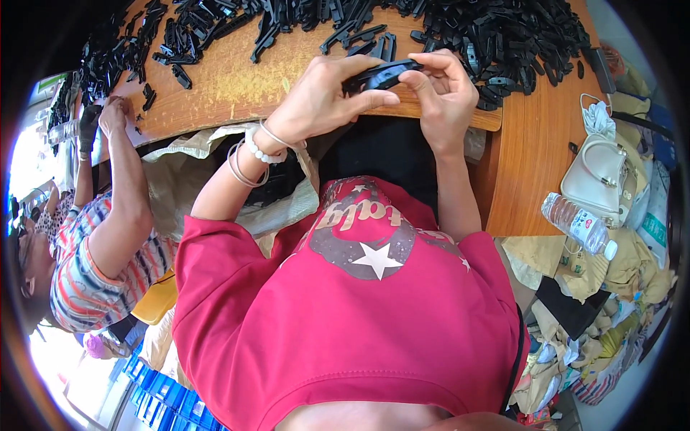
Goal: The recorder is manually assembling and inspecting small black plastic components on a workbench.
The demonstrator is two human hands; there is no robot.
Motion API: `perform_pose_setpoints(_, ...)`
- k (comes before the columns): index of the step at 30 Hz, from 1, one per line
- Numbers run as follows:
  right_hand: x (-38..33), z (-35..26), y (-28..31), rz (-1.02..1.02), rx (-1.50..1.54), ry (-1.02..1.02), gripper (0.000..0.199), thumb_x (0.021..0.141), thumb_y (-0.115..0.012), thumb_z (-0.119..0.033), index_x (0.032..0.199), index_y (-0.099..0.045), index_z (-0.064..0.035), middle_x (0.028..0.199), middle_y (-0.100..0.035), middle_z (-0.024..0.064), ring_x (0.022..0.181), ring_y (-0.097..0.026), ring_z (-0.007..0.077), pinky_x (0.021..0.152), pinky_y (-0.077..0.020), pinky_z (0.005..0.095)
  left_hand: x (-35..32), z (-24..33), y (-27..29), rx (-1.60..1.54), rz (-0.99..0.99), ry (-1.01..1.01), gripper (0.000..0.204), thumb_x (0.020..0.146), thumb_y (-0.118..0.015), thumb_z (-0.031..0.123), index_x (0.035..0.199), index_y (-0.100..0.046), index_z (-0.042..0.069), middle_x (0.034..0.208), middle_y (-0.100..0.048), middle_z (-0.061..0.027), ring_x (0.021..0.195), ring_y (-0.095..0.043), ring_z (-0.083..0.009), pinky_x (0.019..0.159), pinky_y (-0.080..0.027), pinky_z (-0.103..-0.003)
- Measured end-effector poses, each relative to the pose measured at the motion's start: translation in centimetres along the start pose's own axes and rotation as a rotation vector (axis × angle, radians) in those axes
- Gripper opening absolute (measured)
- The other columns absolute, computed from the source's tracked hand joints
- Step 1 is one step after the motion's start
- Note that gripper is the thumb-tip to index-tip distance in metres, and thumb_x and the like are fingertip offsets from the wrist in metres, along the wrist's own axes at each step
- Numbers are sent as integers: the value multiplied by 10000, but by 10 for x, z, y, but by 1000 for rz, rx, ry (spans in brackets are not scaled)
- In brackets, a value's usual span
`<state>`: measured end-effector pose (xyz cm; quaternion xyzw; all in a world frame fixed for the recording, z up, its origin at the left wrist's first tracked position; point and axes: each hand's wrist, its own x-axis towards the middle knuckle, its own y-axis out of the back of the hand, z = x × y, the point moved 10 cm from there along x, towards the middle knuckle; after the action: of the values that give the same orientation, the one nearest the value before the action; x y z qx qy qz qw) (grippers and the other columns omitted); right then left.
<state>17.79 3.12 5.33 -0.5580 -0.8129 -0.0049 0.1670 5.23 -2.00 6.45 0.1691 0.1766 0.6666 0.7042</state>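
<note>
Both my hands hold one black plastic piece (381,74) just above the near edge of the wooden table (237,86). My left hand (320,97) grips its left end, with white and silver bracelets on the wrist. My right hand (442,90) pinches its right end with thumb and fingers. A big heap of similar black plastic pieces (496,32) covers the far side of the table behind my hands. Below them lies an open woven sack (180,179) at my lap.
A person in a striped shirt (93,273) works at my left, hand (113,115) on the table by more black pieces (115,61). On the right stand a cream handbag (600,176), a face mask (596,115), a plastic water bottle (578,224) and piled cloth (611,287). Blue crates (154,395) sit lower left.
</note>
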Motion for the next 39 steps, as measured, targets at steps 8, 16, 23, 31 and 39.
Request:
perform_pose_setpoints(8,36,21,22,-33,-566,186,70,808,-632,-47,859,-666,-12,756,-628,88,653,-606,179,602,-467,248,-98,-12,58,261,-342,271,401,734,-733,295,1016,-659,20,739,-656,-102,572,-604,-214,552,-469,-304)
perform_pose_setpoints(16,63,47,9,-201,-1526,208,149,782,-635,-138,871,-690,-32,849,-609,124,849,-594,282,720,-482,392,-47,-7,63,416,36,24,175,771,-659,87,906,-626,-22,790,-606,-133,741,-588,-255,682,-461,-342)
perform_pose_setpoints(23,53,49,7,-259,-1414,352,83,707,-628,-32,775,-668,-6,845,-574,158,855,-559,304,743,-420,408,21,-29,-20,945,-16,-548,203,772,-594,127,973,-581,106,910,-510,-95,826,-577,-268,732,-487,-345)
perform_pose_setpoints(31,53,4,10,-98,-897,328,240,783,-672,-86,1005,-602,-28,933,-622,83,842,-597,174,753,-465,308,32,-68,21,436,107,-111,233,837,-603,152,986,-528,-11,803,-618,-114,700,-628,-234,676,-493,-321)
perform_pose_setpoints(39,20,-5,-19,-272,-263,119,205,773,-648,44,975,-669,12,866,-625,86,693,-638,132,595,-517,212,27,-32,7,-447,-74,163,306,910,-558,188,1069,-601,-70,783,-653,-90,645,-627,-114,604,-519,-225)
